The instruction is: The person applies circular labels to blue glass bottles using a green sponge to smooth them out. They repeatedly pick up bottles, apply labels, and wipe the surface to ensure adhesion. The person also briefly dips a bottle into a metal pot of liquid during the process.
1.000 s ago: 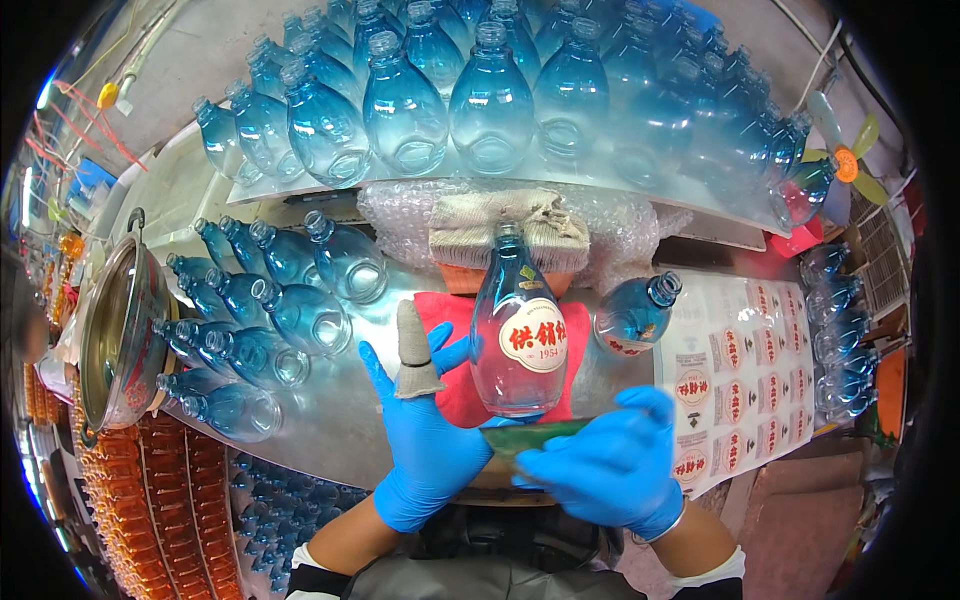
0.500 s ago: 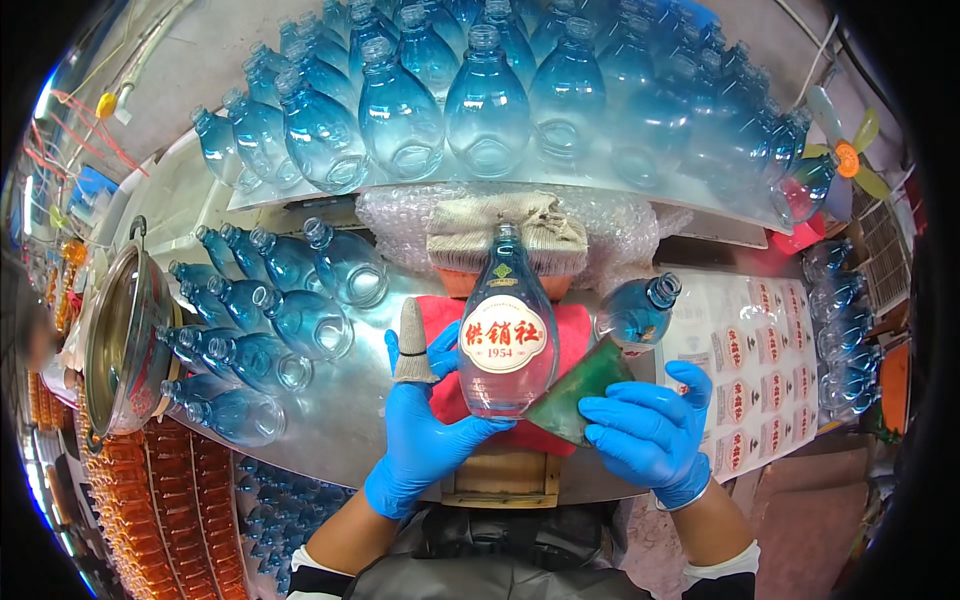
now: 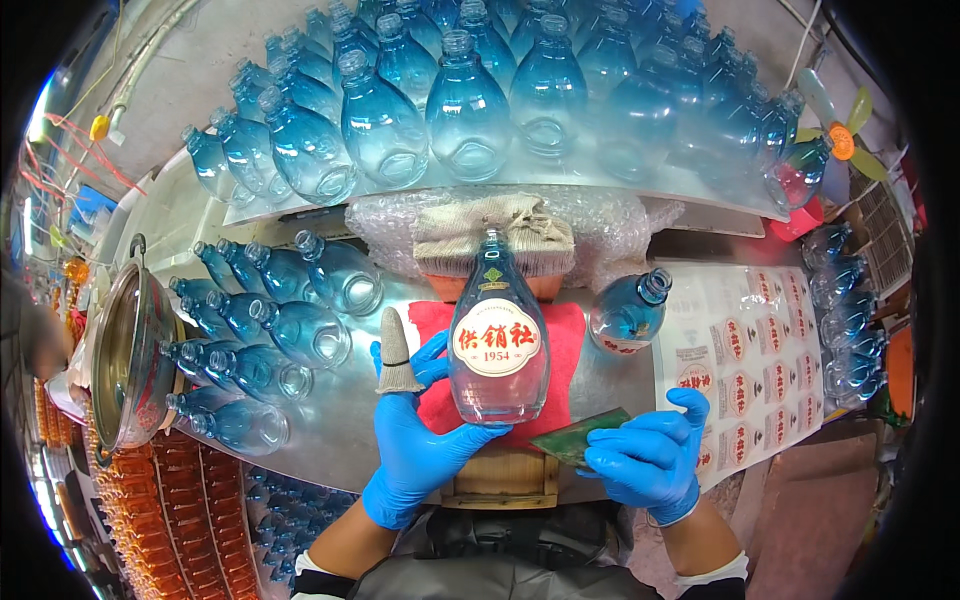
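A blue-to-clear glass bottle [image 3: 490,390] with a white and red label lies tilted in front of me, its neck against a folded ribbed cloth [image 3: 490,245]. My left hand [image 3: 415,440], in a blue glove, holds its lower end, the thumb at the base and other fingers partly hidden behind the glass. A grey fabric finger sleeve [image 3: 395,345] covers one of its fingers. To the right, my gloved right hand [image 3: 650,455] grips a flat green scraper [image 3: 575,437], which is apart from the bottle. Red cloth [image 3: 567,345] lies beneath the bottle.
Another labelled bottle [image 3: 625,315] stands right of the cloth, near a sheet of labels [image 3: 760,400]. Several blue bottles [image 3: 300,330] lie at left beside a metal basin [image 3: 125,350]. Rows of bottles [image 3: 470,120] fill the far shelf. A small fan [image 3: 842,142] is at far right.
The scraper in my right hand has moved away from the bottle, down and right, and turned flatter. My left hand still holds the bottle.
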{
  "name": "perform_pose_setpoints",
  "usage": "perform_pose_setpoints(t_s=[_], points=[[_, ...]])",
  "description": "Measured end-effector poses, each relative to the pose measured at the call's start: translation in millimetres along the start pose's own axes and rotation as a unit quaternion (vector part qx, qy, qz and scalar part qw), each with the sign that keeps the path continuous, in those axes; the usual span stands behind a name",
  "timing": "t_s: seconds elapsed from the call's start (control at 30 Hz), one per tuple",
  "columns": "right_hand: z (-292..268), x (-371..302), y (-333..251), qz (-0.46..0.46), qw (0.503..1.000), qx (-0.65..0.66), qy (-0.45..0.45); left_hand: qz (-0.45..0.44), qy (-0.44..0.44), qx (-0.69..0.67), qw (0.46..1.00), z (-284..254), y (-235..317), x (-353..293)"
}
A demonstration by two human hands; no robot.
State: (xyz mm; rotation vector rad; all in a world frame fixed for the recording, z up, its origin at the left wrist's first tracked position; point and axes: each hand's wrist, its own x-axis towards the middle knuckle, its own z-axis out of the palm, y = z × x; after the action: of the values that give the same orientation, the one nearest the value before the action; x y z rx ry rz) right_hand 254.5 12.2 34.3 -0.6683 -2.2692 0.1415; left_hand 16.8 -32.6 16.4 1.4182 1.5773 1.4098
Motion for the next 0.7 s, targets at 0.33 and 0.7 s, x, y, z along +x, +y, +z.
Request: perform_pose_setpoints(t_s=[0.33, 0.7], points=[[10.6, 20.5, 2.5, 0.061, 0.997, -0.010, 0.041, 0.036, -0.024, 0.067, 0.997, 5.8, -19.2, -2.6], [9.3, 5.7, -0.9, -0.019, 0.999, -0.005, -0.033, 0.004, -0.020, 0.039, 0.999, 4.2, -12.5, -0.2]])
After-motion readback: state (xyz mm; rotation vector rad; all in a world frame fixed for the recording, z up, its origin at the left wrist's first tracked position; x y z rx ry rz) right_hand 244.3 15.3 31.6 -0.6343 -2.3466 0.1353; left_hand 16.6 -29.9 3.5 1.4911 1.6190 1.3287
